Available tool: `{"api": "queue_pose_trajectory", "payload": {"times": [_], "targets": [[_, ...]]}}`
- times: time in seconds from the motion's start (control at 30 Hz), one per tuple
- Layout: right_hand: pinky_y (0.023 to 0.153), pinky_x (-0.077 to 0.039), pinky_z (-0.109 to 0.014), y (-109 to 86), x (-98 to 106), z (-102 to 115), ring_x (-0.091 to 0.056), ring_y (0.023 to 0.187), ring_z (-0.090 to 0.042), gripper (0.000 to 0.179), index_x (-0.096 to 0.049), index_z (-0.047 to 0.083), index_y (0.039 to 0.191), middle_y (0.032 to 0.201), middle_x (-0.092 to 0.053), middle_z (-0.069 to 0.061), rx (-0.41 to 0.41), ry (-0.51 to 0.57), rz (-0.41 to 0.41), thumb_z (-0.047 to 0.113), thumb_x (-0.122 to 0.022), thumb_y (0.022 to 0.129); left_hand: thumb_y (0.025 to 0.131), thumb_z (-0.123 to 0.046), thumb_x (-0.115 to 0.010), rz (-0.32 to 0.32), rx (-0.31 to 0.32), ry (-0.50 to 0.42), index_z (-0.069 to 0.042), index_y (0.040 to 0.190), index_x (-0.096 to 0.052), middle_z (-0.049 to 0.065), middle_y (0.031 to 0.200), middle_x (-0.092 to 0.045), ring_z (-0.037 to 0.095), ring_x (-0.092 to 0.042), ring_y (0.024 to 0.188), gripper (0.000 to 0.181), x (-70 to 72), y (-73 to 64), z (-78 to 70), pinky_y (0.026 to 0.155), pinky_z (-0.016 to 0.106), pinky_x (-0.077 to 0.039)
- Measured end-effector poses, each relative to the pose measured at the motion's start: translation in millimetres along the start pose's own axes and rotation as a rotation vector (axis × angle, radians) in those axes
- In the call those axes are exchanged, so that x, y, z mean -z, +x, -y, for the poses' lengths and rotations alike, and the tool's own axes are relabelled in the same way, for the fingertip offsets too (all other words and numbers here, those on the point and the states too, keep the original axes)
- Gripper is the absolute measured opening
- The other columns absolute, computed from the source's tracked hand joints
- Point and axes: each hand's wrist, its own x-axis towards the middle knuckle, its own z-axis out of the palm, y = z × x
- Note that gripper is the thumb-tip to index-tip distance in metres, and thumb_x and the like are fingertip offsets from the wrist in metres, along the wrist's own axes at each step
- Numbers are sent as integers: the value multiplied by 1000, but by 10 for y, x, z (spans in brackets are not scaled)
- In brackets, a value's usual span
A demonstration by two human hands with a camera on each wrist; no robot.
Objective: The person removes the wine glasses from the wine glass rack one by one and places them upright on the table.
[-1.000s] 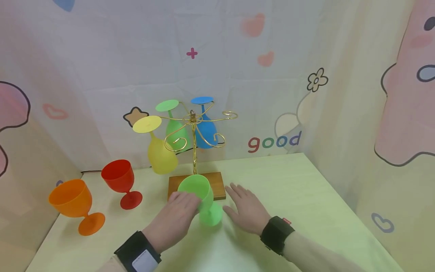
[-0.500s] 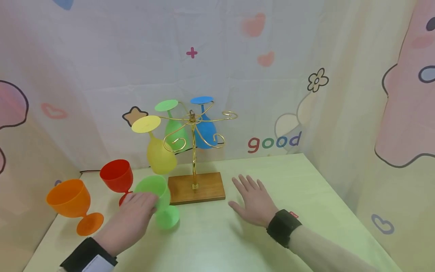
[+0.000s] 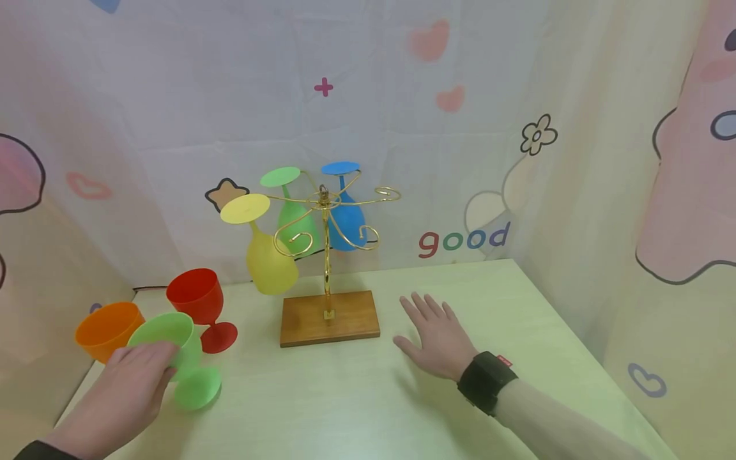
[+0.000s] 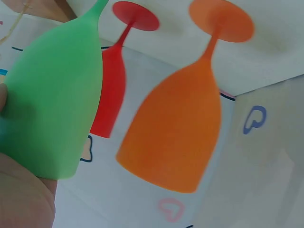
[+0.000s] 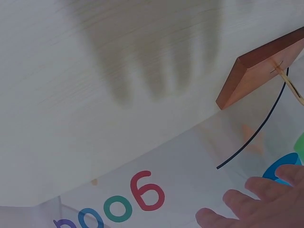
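Observation:
My left hand (image 3: pixel 129 390) grips a light green goblet (image 3: pixel 179 338) by its bowl at the left of the table, mouth up and foot low over the tabletop. In the left wrist view the green goblet (image 4: pixel 57 95) fills the left side, with the fingers at its rim. Just behind it stand an orange goblet (image 3: pixel 106 329), partly covered by the green one in the head view, and a red goblet (image 3: pixel 201 300). My right hand (image 3: pixel 437 338) hovers palm down over the table right of the rack, fingers spread, holding nothing.
A gold wire rack on a wooden base (image 3: pixel 330 322) stands mid-table. Hanging upside down from it are a yellow goblet (image 3: pixel 267 262), a green goblet (image 3: pixel 296 223) and a blue goblet (image 3: pixel 347 220). A printed curtain (image 3: pixel 374 115) closes off the back and sides.
My left hand has carried the green goblet leftward, from in front of the rack to beside the orange and red goblets. My right hand has drifted slightly right, away from the rack.

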Motion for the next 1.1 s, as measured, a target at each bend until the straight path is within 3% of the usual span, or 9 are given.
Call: {"api": "queue_pose_trajectory", "payload": {"times": [0.2, 0.3, 0.47, 0.6, 0.63, 0.83, 1.07, 1.1], "targets": [[111, -23, -64, 7, 4, -9, -25, 138, -33, 75, -31, 15, 150, 153, -35, -14, 6, 1, -5, 59, -45, 91, 72, -5, -71, -23, -9, 41, -17, 77, -43, -8, 66, -35, 16, -42, 66, 31, -19, -93, 146, 63, 36, -32], [111, -23, -64, 6, 8, -3, -25, 138, -33, 75, -31, 15, 150, 153, -35, -14, 4, 8, -2, 59, -45, 91, 72, -6, -72, -24, -6, 57, -17, 77, -44, -8, 66, -37, 16, -43, 67, 30, -18, -115, 167, 63, 35, -32], [111, -23, -64, -2, 16, 10, -25, 138, -33, 75, -31, 15, 150, 153, -35, -14, 1, 19, 5, 58, -46, 91, 74, -5, -71, 35, 17, 44, -15, 83, -47, -8, 69, -40, 17, -44, 69, 28, -54, -165, 191, 64, 35, -32], [111, -24, -64, -4, 15, 10, -25, 138, -33, 75, -31, 15, 150, 152, -35, -14, -2, 13, 8, 58, -47, 91, 74, -4, -70, 7, -9, 44, -13, 86, -48, -7, 71, -40, 19, -46, 71, 28, -108, -204, 219, 65, 36, -32], [111, -24, -64, -6, 16, 9, -25, 138, -33, 75, -31, 15, 150, 153, -35, -14, -2, 12, 9, 59, -46, 91, 83, -13, -67, -9, -16, 43, -13, 86, -48, -7, 71, -40, 19, -46, 71, 19, -116, -208, 222, 65, 35, -32], [111, -23, -64, -17, 23, 12, -24, 138, -33, 75, -30, 15, 151, 153, -34, -14, 0, 20, 12, 58, -45, 92, 85, -14, -65, -1, -10, 35, -13, 88, -48, -7, 72, -41, 20, -45, 73, 17, -112, -220, 220, 67, 35, -32], [112, -23, -64, -10, 34, 20, -24, 138, -32, 75, -30, 15, 151, 153, -34, -14, -1, 18, 16, 59, -45, 91, 81, -11, -66, -33, -26, 33, -15, 84, -48, -9, 70, -39, 17, -43, 69, 19, -132, -230, 254, 64, 34, -31], [112, -23, -63, -8, 34, 18, -24, 138, -32, 75, -30, 16, 151, 153, -34, -14, -3, 15, 19, 59, -45, 91, 72, -4, -69, -35, -25, 36, -15, 83, -48, -9, 69, -40, 16, -43, 69, 26, -128, -226, 255, 64, 34, -32]]}}
